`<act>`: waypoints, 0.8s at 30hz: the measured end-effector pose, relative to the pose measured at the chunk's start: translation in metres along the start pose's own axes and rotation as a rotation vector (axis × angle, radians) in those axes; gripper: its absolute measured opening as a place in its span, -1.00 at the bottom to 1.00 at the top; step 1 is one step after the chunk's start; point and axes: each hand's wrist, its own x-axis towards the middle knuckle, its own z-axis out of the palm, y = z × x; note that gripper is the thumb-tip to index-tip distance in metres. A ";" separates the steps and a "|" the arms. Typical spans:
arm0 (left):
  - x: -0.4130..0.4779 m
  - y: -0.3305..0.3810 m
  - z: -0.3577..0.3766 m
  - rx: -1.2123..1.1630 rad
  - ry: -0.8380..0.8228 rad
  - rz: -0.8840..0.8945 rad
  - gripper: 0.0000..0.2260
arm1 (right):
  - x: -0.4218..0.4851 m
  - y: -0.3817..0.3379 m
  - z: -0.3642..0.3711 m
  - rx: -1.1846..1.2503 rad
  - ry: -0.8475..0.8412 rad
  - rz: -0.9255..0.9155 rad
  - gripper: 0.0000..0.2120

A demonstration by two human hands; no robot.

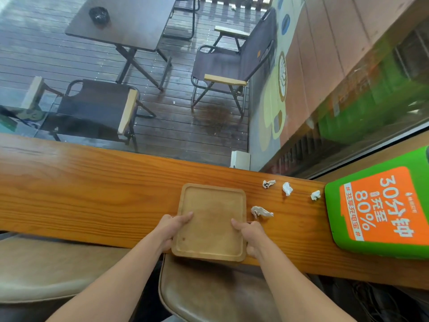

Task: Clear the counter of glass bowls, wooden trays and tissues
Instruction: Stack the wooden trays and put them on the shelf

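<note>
Nearest, above the brown stool [209, 293], the left hand [173, 228] and right hand [249, 235] are apart. Each grips one side of the wooden tray [211, 219], with the thumb lying on top. The tray sits between the hands, its near end reaching past the counter [92, 194] edge and its long axis running away from the person. I judge that a straight lift will serve. Just right of the tray lies a tissue [261, 211], nearer the right hand. Three more tissues [287, 188] lie farther, toward the green box [380, 205].
</note>
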 end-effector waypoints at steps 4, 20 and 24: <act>-0.015 0.002 -0.002 0.062 -0.025 0.053 -0.45 | -0.013 0.003 -0.003 0.058 -0.033 -0.038 -0.62; -0.111 0.054 0.017 0.345 -0.051 0.471 -0.38 | -0.135 -0.006 -0.016 0.242 -0.029 -0.401 -0.44; -0.133 0.055 0.020 0.472 -0.104 0.517 -0.38 | -0.168 0.019 -0.017 0.312 0.052 -0.467 -0.59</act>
